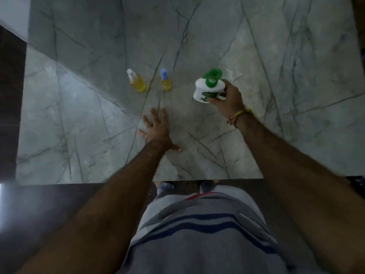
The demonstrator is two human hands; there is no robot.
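Snugly around white bottle [205, 91], right hand [227, 99].

We see a grey marble-look tabletop [256, 56], smooth and polished, with dark veins and a soft sheen. The white plastic bottle with a glossy green pump top [207, 89] looks smooth and opaque. Two small clear bottles of yellow liquid, one white-capped [137, 83], one blue-capped [165, 81], look glassy and translucent. The striped grey shirt [197, 234] is matt cloth.
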